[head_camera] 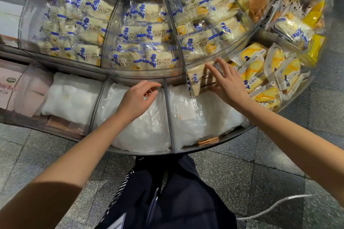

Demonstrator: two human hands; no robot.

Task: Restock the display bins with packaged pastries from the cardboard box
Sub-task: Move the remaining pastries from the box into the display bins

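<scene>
Just beneath the left hand [137, 98], its fingers loosely curled and empty, white crumpled plastic padding [141, 128] lines the clear lower bin [168, 117]. Farther right, the right hand [228, 84] lays straight, splayed fingers against the clear-wrapped brown layered pastry packet [198, 82], which stands upright just left of them.

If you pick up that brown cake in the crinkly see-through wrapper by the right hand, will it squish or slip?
Probably squishy: the brown cake in its clear wrapper looks like soft bread, so hard squeezing could dent it. The glossy film may be slippery. It stands on end against the right hand, so it might tip.
</scene>
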